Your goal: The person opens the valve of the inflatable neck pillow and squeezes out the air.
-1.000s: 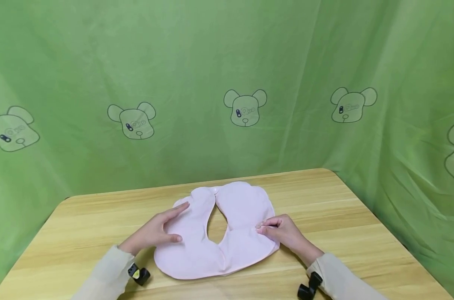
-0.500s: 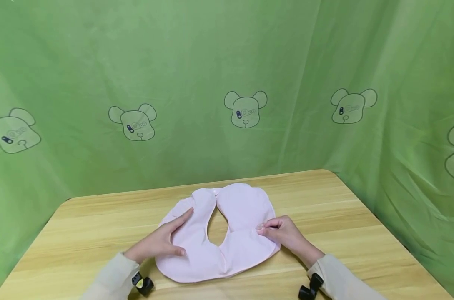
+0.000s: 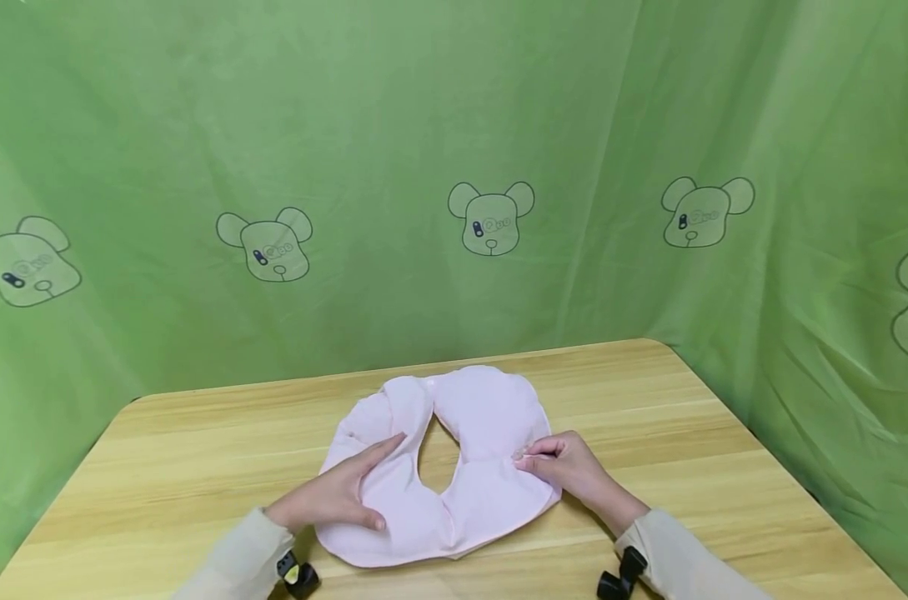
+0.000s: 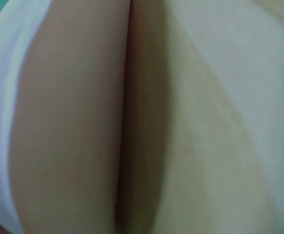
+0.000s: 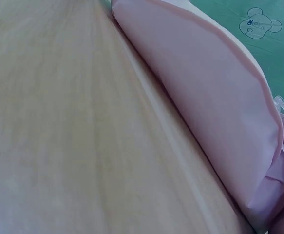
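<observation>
A pale pink baby bib (image 3: 491, 417) lies spread on the table, with an elongated neck opening in its middle and a small round snap (image 3: 431, 383) at the far end of that opening. My left hand (image 3: 341, 492) rests on the bib's left half, thumb and fingers spread, and the fabric beyond the fingers is wrinkled. At the right edge, my right hand (image 3: 569, 467) pinches the bib between thumb and fingers. In the right wrist view, the bib's edge rises off the table, and a small clear piece (image 5: 282, 105) shows beside the fingers.
The wooden table (image 3: 686, 450) has rounded far corners. A green curtain (image 3: 378, 167) printed with bear heads hangs behind it and along its right side. Black wrist cameras sit by both sleeves.
My left hand has slid to the right and nearer to me over the bib, dragging its left part slightly inward and creasing it. My right hand keeps its pinch in the same place.
</observation>
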`<state>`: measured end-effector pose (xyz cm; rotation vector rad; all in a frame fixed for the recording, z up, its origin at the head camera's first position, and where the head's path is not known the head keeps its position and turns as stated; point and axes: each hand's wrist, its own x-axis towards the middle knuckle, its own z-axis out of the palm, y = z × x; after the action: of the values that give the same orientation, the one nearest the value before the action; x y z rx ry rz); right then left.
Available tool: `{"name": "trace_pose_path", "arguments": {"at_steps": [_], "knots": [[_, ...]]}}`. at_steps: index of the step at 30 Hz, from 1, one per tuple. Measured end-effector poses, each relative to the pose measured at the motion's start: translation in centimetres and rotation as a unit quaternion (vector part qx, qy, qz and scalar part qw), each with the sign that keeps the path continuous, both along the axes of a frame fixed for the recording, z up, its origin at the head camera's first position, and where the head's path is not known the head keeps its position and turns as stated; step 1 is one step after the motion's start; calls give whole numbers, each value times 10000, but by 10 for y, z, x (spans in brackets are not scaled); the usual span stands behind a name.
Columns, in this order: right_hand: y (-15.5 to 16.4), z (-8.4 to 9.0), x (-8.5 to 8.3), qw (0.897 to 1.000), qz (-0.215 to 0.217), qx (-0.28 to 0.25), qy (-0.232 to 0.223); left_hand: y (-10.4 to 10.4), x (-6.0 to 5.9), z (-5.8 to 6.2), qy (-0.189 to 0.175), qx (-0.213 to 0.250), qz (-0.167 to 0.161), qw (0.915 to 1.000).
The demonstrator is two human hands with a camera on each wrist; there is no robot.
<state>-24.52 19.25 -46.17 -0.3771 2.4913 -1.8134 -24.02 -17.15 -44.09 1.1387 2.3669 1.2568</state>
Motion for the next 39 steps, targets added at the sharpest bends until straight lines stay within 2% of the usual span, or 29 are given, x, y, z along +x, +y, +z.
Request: {"name": "trace_pose_path", "arguments": {"at_steps": [9, 19, 24, 39], "knots": [[0, 0, 1, 10000, 47, -14, 25, 7, 1, -5, 93, -143, 49, 9998], [0, 0, 1, 10000, 32, 27, 66, 20, 8, -9, -94, -229, 723, 9971], [0, 1, 1, 9998, 134, -36, 147, 27, 11, -10, -116, -181, 910, 9956], [0, 1, 0, 9997, 131, 9, 181, 44, 15, -17, 55, -136, 1561, 9876]]}}
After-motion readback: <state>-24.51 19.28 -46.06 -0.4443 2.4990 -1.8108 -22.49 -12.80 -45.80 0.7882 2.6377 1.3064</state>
